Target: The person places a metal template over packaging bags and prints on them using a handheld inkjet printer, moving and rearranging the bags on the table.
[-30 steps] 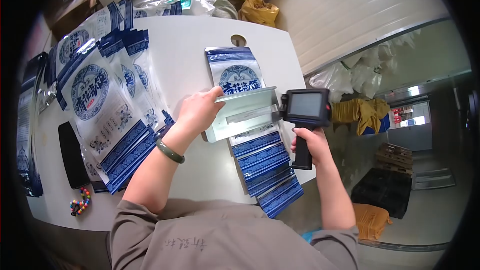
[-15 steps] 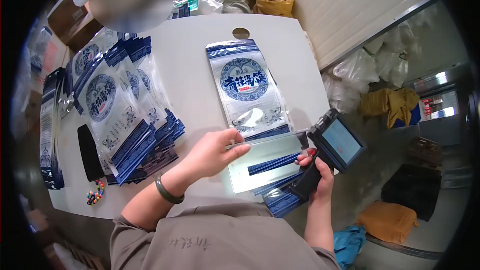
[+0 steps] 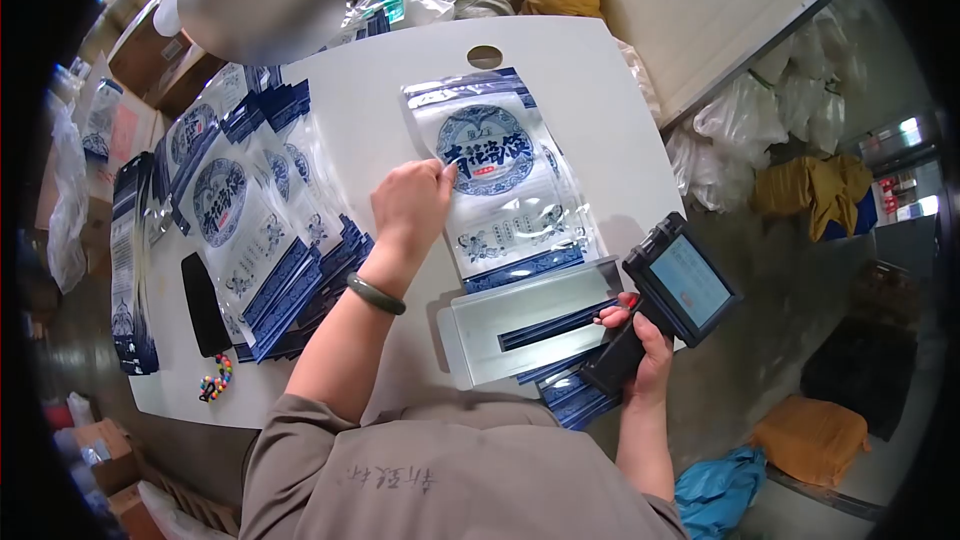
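My left hand (image 3: 412,202), a bangle on its wrist, has its fingers pinched at the left edge of the top printed plastic bag (image 3: 487,200). This bag has a blue round pattern and lies on others like it. In my right hand (image 3: 645,350) is a black handheld inkjet printer (image 3: 655,305), gripped by its handle, its lit screen facing up. A metal template (image 3: 475,325) with a long slot lies across the lower end of the bags. Blue bag ends show through the slot, and more bags (image 3: 575,395) stick out below it.
A spread pile of similar bags (image 3: 270,210) covers the left of the white table (image 3: 370,70). Near it lie a black case (image 3: 203,305) and a colourful bead strap (image 3: 216,380). Clear plastic sacks (image 3: 730,140) stand beyond the right edge.
My left hand has moved from the template up to the bag's left edge. The template now lies flatter. My right hand keeps hold of the printer in nearly the same place.
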Available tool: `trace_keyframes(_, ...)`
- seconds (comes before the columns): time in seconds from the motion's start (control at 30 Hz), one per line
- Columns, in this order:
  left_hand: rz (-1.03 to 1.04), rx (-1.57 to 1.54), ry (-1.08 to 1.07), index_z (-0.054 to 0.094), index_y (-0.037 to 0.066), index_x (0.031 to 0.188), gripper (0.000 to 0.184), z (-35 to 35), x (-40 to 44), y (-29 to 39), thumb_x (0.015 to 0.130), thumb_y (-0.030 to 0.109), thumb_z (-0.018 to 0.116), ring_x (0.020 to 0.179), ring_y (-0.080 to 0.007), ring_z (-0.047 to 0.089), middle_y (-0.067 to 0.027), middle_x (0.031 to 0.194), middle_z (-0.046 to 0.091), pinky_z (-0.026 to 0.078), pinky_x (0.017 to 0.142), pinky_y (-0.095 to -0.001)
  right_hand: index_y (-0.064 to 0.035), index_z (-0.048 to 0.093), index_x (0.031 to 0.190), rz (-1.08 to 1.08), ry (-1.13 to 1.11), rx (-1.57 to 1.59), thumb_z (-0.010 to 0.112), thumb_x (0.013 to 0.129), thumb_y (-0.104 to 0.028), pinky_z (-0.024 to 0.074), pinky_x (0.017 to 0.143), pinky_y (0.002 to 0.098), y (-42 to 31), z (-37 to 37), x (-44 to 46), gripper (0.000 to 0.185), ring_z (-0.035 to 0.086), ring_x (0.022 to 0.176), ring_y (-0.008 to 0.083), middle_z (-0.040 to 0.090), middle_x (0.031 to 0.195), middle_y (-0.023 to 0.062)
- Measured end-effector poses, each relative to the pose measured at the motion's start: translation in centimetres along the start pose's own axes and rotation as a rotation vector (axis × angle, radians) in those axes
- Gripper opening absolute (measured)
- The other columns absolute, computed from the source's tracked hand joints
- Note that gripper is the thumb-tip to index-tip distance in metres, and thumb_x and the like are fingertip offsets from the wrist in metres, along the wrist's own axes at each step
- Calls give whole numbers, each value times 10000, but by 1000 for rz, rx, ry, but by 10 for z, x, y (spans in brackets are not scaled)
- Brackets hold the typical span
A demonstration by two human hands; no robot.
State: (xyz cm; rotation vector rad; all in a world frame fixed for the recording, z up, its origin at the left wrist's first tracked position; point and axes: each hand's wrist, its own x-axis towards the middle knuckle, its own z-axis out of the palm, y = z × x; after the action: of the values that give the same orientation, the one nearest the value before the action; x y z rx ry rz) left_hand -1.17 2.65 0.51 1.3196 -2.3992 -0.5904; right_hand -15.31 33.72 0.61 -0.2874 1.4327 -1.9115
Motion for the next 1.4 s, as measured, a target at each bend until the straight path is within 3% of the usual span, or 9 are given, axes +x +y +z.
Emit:
trace_keyframes(0.23, 13, -795, 312, 628, 36, 879, 137, -65, -17, -81, 991, 114, 640, 687, -58, 507, 42, 752, 610, 419, 590, -250, 92, 510, 1240, 25, -8, 2, 578, 915, -197, 542, 924, 459, 1, 0, 1, 440, 644, 997, 293, 691, 882, 172)
trace_keyframes(0.5, -134, -425, 493, 537, 26, 1373, 410, -160, -68, -249, 1002, 165, 645, 691, -42, 545, 3, 783, 681, 427, 616, -226, 50, 527, 1254, 100, -44, 114, 555, 964, -224, 486, 971, 418, 6, -11, 0, 400, 616, 1011, 240, 673, 939, 119)
trace_keyframes(0.67, -311, 5, 495, 526, 42, 1393, 575, -147, -79, -265, 914, 278, 738, 596, -140, 597, -27, 639, 616, 479, 597, -317, 56, 508, 1271, 27, -70, 3, 554, 971, -232, 497, 954, 403, 4, -4, -1, 419, 616, 999, 233, 685, 897, 111)
trace_keyframes(0.87, -316, 632, 892, 528, 24, 1381, 740, -158, -93, -285, 887, 552, 685, 1045, -354, 637, -185, 1011, 690, 500, 895, -455, 53, 522, 1258, 17, -42, 16, 545, 948, -233, 486, 954, 440, 9, -11, 0, 423, 629, 977, 257, 682, 895, 145)
trace_keyframes(0.9, -528, 440, 890, 583, 5, 1318, 733, -158, -96, -312, 921, 621, 598, 1203, -398, 545, -246, 1170, 635, 437, 1021, -474, 48, 524, 1256, 21, -30, 18, 543, 952, -236, 482, 956, 437, 11, -14, 1, 417, 629, 976, 254, 683, 892, 141)
trace_keyframes(1.03, -345, 215, 829, 722, 21, 1089, 735, -156, -88, -318, 964, 691, 447, 1140, -402, 592, -236, 1167, 652, 470, 984, -477, 35, 524, 1261, 37, -29, -7, 536, 967, -246, 487, 942, 416, 8, -11, 2, 407, 629, 959, 236, 684, 869, 124)
trace_keyframes(1.2, -335, -257, 613, 699, -9, 1024, 409, -157, -44, -247, 907, 382, 739, 710, -229, 665, -120, 785, 713, 520, 687, -347, 26, 529, 1281, 60, 29, -66, 520, 982, -268, 491, 933, 388, 4, -5, -2, 419, 627, 950, 207, 681, 887, 110)
trace_keyframes(1.27, -111, -766, 583, 597, -4, 1252, 351, -151, -32, -241, 923, 38, 712, 894, -80, 622, -34, 1001, 711, 507, 790, -247, 18, 530, 1284, 108, 69, -64, 507, 990, -268, 485, 939, 380, -1, 3, -6, 410, 623, 960, 202, 678, 905, 100)
trace_keyframes(1.4, -27, -533, 729, 560, 15, 1302, 435, -165, -48, -237, 922, 161, 715, 942, -224, 707, -141, 1088, 726, 530, 808, -313, 15, 533, 1276, 152, 78, 26, 494, 996, -260, 480, 941, 374, 0, 1, -5, 395, 619, 969, 200, 677, 911, 93)
